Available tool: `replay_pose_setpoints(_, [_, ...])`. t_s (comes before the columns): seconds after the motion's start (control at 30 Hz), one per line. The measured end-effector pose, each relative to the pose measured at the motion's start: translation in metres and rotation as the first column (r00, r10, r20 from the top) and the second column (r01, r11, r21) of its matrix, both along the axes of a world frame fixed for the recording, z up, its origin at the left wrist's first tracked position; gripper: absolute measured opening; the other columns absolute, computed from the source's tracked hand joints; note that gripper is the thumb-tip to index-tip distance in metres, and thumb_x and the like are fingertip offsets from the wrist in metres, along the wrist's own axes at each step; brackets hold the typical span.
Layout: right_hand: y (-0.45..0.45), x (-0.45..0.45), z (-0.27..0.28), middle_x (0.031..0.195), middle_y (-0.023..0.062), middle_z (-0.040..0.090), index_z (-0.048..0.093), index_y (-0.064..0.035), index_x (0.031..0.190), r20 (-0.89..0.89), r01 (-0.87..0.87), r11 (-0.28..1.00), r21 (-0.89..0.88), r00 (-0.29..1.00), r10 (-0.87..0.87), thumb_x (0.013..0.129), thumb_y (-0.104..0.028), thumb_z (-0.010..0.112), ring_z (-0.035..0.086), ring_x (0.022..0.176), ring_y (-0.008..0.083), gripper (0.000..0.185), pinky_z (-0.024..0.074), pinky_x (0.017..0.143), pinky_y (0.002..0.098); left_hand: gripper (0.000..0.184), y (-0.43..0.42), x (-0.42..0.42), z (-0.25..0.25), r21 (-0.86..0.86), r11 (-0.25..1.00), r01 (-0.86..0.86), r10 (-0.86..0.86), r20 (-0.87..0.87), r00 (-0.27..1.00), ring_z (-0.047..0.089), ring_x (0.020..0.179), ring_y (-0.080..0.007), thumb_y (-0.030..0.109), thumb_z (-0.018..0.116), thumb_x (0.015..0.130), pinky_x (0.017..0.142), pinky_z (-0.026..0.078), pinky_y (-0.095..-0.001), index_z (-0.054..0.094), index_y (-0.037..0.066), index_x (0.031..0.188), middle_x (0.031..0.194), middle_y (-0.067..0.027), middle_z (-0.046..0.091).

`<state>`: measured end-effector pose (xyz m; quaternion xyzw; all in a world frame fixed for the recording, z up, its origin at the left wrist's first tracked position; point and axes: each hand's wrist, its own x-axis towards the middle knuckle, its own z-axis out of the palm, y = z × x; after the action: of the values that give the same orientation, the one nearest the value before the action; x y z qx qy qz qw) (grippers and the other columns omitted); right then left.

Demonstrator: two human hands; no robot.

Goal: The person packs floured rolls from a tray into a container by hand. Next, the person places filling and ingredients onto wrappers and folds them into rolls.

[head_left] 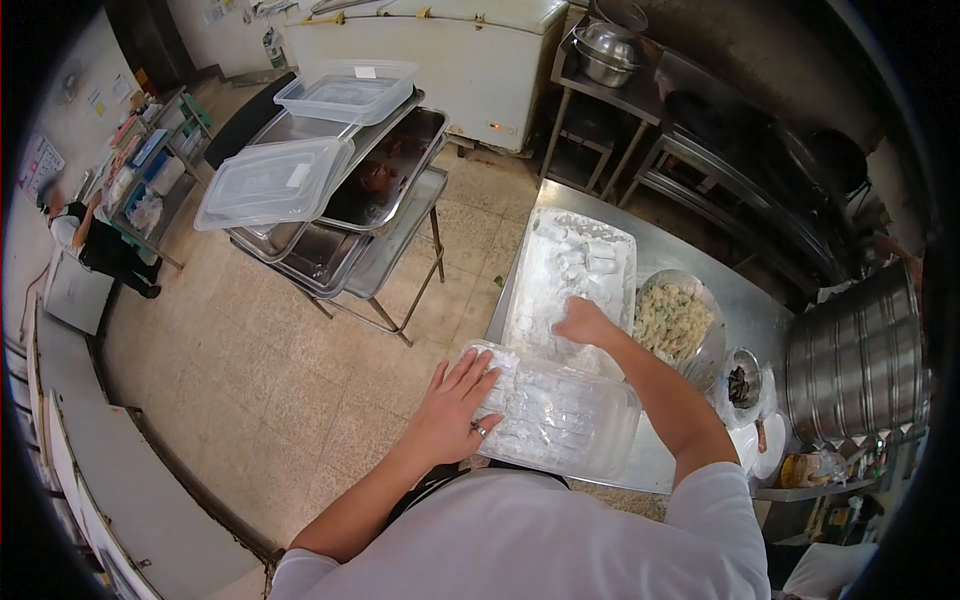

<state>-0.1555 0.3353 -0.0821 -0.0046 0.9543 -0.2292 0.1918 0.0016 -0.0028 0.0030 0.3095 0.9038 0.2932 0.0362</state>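
Note:
My left hand (460, 408) lies with its fingers outstretched over the left edge of a clear plastic container (612, 455), a ring on one finger. Inside that container are rows of pieces coated in white powder (545, 405). Over the near part of a white tray (632, 270), my right hand (585, 322) is closed with its fingers curled down at the powder; whatever they hold is hidden. Loose white powder (535, 275) covers the tray's bottom, and several powdered cylindrical pieces (600, 262) sit toward its far right.
Right of the tray are a bowl of pale chopped mixture (672, 318) and a smaller bowl of dark pieces (740, 385). Large metal steamers (855, 350) stand beyond. Across the floor are a stand with metal trays (375, 180), a chest freezer (430, 70) and another person (95, 240).

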Motion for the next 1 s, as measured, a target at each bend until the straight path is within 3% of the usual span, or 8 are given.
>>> replay_pose_setpoints(0.13, [0.011, 0.018, -0.003, 0.114, 0.0333, 0.074, 0.063, 0.0068, 0.132, -0.275, -0.172, 0.983, 0.056, 0.944, 0.181, 0.087, -0.02, 0.074, 0.071, 0.113, 0.0496, 0.053, 0.0572, 0.098, 0.0516, 0.068, 0.0, 0.001, 0.001, 0.031, 1.0, -0.002, 0.001, 0.011, 1.0, 0.029, 0.162, -0.0421, 0.033, 0.071, 0.101, 0.13, 0.021, -0.0627, 0.051, 0.002, 0.157, 0.173, -0.021, 0.036])
replay_pose_setpoints(0.23, [0.018, 0.028, -0.002, 0.114, 0.0325, 0.073, 0.062, 0.0051, 0.132, -0.166, -0.258, 0.964, 0.066, 0.95, 0.265, 0.088, -0.012, 0.073, 0.071, 0.112, 0.0499, 0.049, 0.0573, 0.097, 0.0522, 0.068, -0.002, 0.0, -0.002, 0.057, 0.998, -0.001, 0.0, 0.011, 1.0, 0.028, 0.163, -0.0426, 0.032, 0.071, 0.101, 0.13, 0.02, -0.0631, 0.05, 0.002, 0.157, 0.174, -0.0212, 0.036])
replay_pose_setpoints(0.43, [0.02, 0.058, 0.078, 0.115, 0.0303, 0.072, 0.064, 0.006, 0.128, -0.306, 0.184, 0.973, -0.142, 0.926, -0.22, 0.087, -0.007, 0.075, 0.074, 0.101, 0.0457, 0.044, 0.0622, 0.086, 0.0476, 0.072, -0.001, 0.002, -0.004, 0.014, 1.0, 0.005, -0.005, -0.028, 1.0, 0.025, 0.164, -0.0421, 0.04, 0.068, 0.103, 0.129, 0.018, -0.0668, 0.047, 0.001, 0.16, 0.174, -0.0216, 0.034])
replay_pose_setpoints(0.47, [-0.004, 0.076, 0.124, 0.11, 0.0225, 0.073, 0.064, 0.0061, 0.125, -0.177, 0.357, 0.868, -0.345, 0.884, -0.433, 0.09, -0.001, 0.072, 0.075, 0.095, 0.0323, 0.037, 0.0646, 0.074, 0.0409, 0.074, -0.001, 0.002, -0.005, -0.01, 1.0, 0.013, -0.014, -0.049, 0.999, 0.026, 0.164, -0.0418, 0.043, 0.066, 0.104, 0.128, 0.019, -0.0681, 0.046, 0.001, 0.161, 0.174, -0.0212, 0.034])
replay_pose_setpoints(0.57, [-0.003, 0.112, 0.13, 0.108, 0.0144, 0.072, 0.065, 0.0048, 0.125, -0.031, 0.428, 0.624, -0.654, 0.809, -0.587, 0.093, 0.003, 0.067, 0.072, 0.092, 0.0209, 0.032, 0.0644, 0.067, 0.0349, 0.076, 0.0, 0.002, -0.002, -0.064, 0.997, 0.034, -0.039, -0.081, 0.996, 0.027, 0.163, -0.0414, 0.049, 0.062, 0.106, 0.128, 0.019, -0.0695, 0.045, -0.001, 0.16, 0.173, -0.0213, 0.036])
replay_pose_setpoints(0.77, [-0.064, 0.173, 0.096, 0.11, 0.0077, 0.072, 0.068, 0.002, 0.124, 0.288, 0.548, 0.305, -0.779, 0.744, -0.603, 0.093, 0.003, 0.066, 0.068, 0.091, 0.0153, 0.031, 0.0555, 0.077, 0.0307, 0.081, 0.002, -0.012, 0.003, -0.101, 0.985, 0.142, -0.15, -0.081, 0.985, 0.029, 0.162, -0.0409, 0.049, 0.067, 0.103, 0.128, 0.017, -0.0706, 0.044, -0.005, 0.159, 0.171, -0.0224, 0.038])
replay_pose_setpoints(0.87, [-0.09, 0.185, 0.073, 0.109, 0.0156, 0.073, 0.064, 0.0089, 0.127, 0.143, 0.515, 0.464, -0.721, 0.766, -0.627, 0.091, -0.005, 0.073, 0.072, 0.102, 0.0292, 0.04, 0.0588, 0.093, 0.0428, 0.081, 0.002, -0.016, 0.005, -0.121, 0.975, 0.186, -0.197, -0.086, 0.977, 0.03, 0.162, -0.0398, 0.051, 0.065, 0.103, 0.129, 0.016, -0.0693, 0.045, -0.005, 0.158, 0.17, -0.0221, 0.04])
replay_pose_setpoints(1.0, [-0.103, 0.212, 0.098, 0.122, 0.0302, 0.066, 0.063, 0.0114, 0.129, -0.354, 0.395, 0.873, -0.285, 0.803, -0.479, 0.083, -0.005, 0.079, 0.067, 0.114, 0.0465, 0.051, 0.0564, 0.1, 0.0472, 0.08, 0.0, -0.016, 0.004, -0.106, 0.973, 0.206, -0.215, -0.085, 0.973, 0.031, 0.161, -0.0392, 0.053, 0.063, 0.104, 0.13, 0.015, -0.0669, 0.046, -0.005, 0.157, 0.17, -0.0221, 0.04])
